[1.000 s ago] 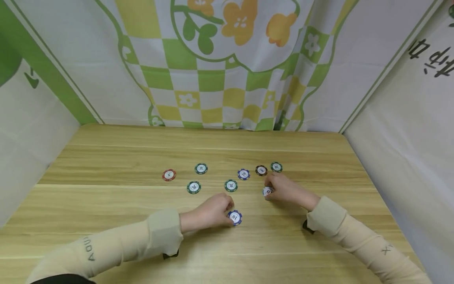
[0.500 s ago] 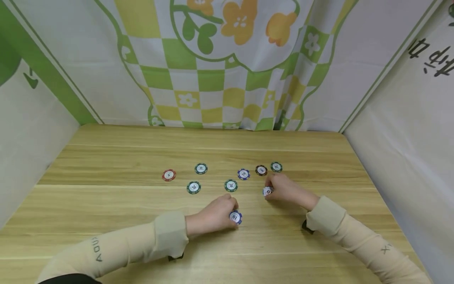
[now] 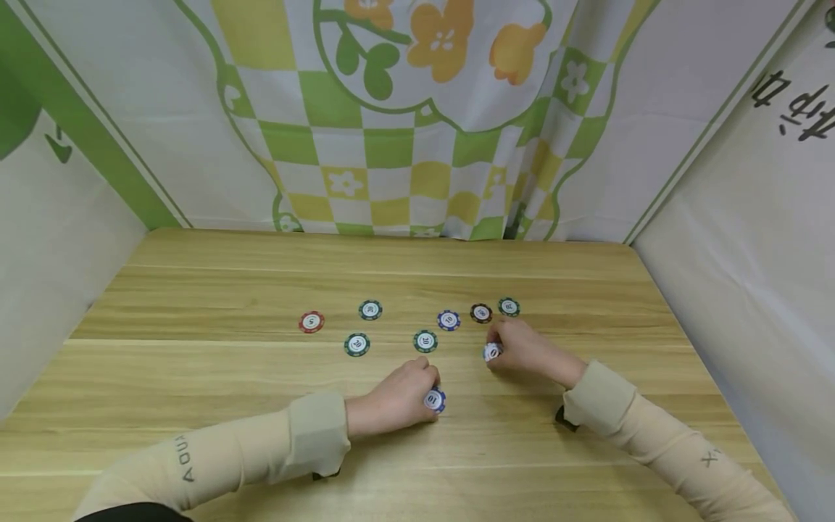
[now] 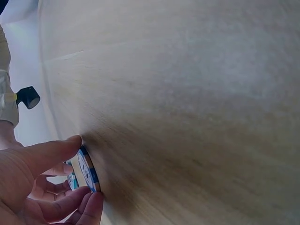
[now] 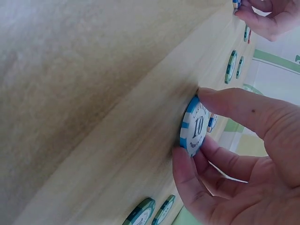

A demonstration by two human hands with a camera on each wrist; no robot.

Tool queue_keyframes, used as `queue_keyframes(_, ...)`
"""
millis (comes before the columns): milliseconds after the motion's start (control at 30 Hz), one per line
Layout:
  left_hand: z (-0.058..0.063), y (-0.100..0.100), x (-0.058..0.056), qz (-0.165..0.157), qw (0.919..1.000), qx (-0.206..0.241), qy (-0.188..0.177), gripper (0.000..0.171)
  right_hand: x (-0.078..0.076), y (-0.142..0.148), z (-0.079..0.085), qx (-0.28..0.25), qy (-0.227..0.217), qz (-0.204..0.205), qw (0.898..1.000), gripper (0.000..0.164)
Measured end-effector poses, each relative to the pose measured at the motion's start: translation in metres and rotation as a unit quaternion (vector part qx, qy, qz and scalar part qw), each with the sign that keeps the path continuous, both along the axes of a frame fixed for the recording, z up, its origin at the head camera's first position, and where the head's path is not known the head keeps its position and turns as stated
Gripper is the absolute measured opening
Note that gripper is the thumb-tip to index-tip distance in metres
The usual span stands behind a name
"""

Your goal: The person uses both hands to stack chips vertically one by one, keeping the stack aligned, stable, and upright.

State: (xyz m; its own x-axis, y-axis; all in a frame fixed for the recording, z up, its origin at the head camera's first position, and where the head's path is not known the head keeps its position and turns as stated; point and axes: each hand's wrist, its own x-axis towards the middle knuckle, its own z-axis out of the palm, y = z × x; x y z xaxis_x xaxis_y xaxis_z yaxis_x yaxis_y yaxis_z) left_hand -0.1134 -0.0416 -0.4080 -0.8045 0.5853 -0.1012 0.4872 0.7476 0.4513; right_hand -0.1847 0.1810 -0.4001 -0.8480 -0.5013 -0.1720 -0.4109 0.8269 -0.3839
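Observation:
My left hand (image 3: 399, 395) pinches the rim of a blue and white poker chip (image 3: 435, 399) marked 10, low over the tabletop. Thumb and fingertips sit on opposite edges of that chip in the left wrist view, where its face (image 4: 87, 169) shows at a slant. Farther right, my right hand (image 3: 525, 348) grips a second poker chip (image 3: 492, 351) by its edges. The right wrist view shows this chip's white face (image 5: 197, 126) with a 10 and a light-blue striped rim, right at the wood; the fingers cover part of it in the head view.
Behind the hands lie a red chip (image 3: 311, 322), several green chips (image 3: 425, 341), a blue chip (image 3: 449, 320) and a dark chip (image 3: 481, 312), spread apart. The wooden table (image 3: 196, 290) meets a checkered curtain (image 3: 388, 145) at its back edge.
My left hand has shifted slightly to the right with its blue poker chip, its fingers now covering more of the chip. The right hand and the loose chips have stayed in place.

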Motion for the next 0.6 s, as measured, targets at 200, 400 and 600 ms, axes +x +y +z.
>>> queue_keyframes(200,-0.0009,0.0002,0.0007,-0.002,0.9999,-0.003,0.011,0.034,0.0007,0.0004,-0.0006,-0.02,-0.006,0.004,1.0,0.025)
queue_keyframes(400,-0.0017,0.0005,0.0002,-0.003,0.9999,-0.005,0.014,0.033,-0.0017,0.0034,-0.0035,-0.049,-0.021,0.014,0.998,0.016)
queue_keyframes(600,-0.0022,0.001,0.0003,-0.001,0.9999,-0.006,0.013,0.032,-0.0036,0.007,-0.0034,-0.08,-0.046,0.022,0.996,0.007)
